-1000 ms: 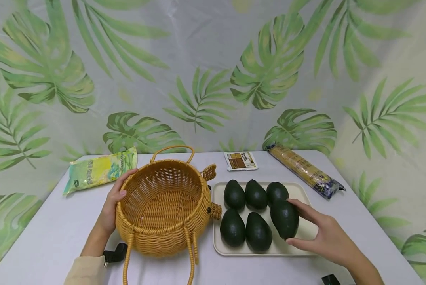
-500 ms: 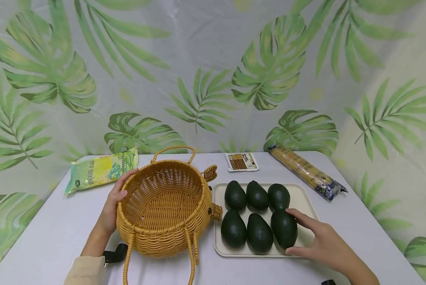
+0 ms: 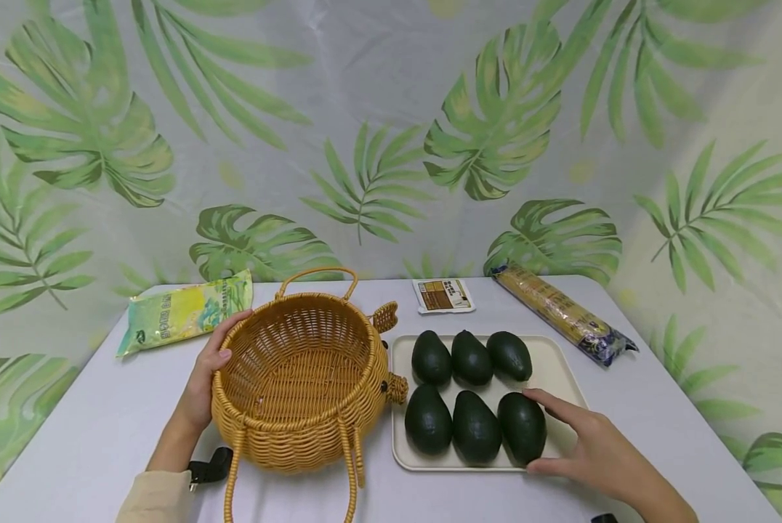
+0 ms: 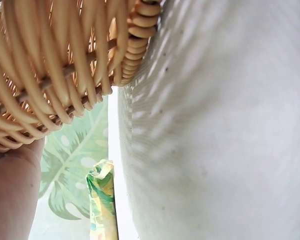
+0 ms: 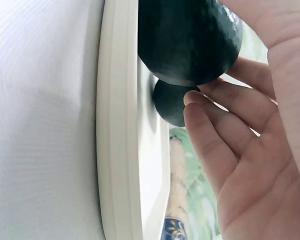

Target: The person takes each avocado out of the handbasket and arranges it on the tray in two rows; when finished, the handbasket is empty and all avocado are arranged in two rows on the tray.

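My left hand (image 3: 201,374) grips the left side of a tan wicker basket (image 3: 299,443), its thumb over the rim. The basket tilts to the right, and its woven underside stands off the tabletop in the left wrist view. My right hand (image 3: 590,443) holds a dark green avocado (image 3: 520,428) between thumb and index finger at the front right of the cream tray (image 3: 564,363). Several more avocados (image 3: 472,428) lie beside and behind it in two rows. In the right wrist view, the held avocado (image 5: 190,40) sits at the tray's rim, the other fingers loosely bent below it.
A green and yellow packet (image 3: 184,312) lies at the back left. At the back are a small brown and white sachet (image 3: 443,296) and a long bag of noodle-like sticks (image 3: 561,312). The basket's handles (image 3: 352,472) hang toward the table's front.
My right hand has lowered the avocado onto the tray and shifted it into the front row. The avocado behind it has turned slightly. The left hand and basket have stayed put.
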Demonstrator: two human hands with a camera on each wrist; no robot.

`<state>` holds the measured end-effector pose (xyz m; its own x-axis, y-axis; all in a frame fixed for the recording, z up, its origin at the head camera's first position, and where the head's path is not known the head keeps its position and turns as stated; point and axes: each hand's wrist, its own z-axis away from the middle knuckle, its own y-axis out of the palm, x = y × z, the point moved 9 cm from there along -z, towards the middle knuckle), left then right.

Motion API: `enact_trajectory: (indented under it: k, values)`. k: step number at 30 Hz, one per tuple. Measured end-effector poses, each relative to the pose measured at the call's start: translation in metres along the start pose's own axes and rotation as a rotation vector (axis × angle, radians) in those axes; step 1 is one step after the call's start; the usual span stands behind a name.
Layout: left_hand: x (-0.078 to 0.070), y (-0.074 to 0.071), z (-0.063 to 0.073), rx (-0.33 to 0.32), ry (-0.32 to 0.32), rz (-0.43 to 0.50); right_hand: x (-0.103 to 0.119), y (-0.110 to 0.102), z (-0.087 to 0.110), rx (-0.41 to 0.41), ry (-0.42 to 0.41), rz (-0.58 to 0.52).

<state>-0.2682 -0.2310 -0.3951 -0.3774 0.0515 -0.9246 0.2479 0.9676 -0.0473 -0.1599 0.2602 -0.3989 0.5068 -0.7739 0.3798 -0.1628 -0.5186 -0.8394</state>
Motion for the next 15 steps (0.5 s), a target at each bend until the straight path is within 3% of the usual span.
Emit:
enact_trajectory:
  k: [6,15]
  values:
    - [0.0014,0.0003,0.0000,0.006,-0.004,0.006,0.0035,-0.0009,0.0002,0.001,-0.029,-0.052]
    - [0.0035,0.0002,-0.0001,0.006,-0.020,0.001,0.0051,-0.0101,-0.0038,-0.011,-0.001,-0.078]
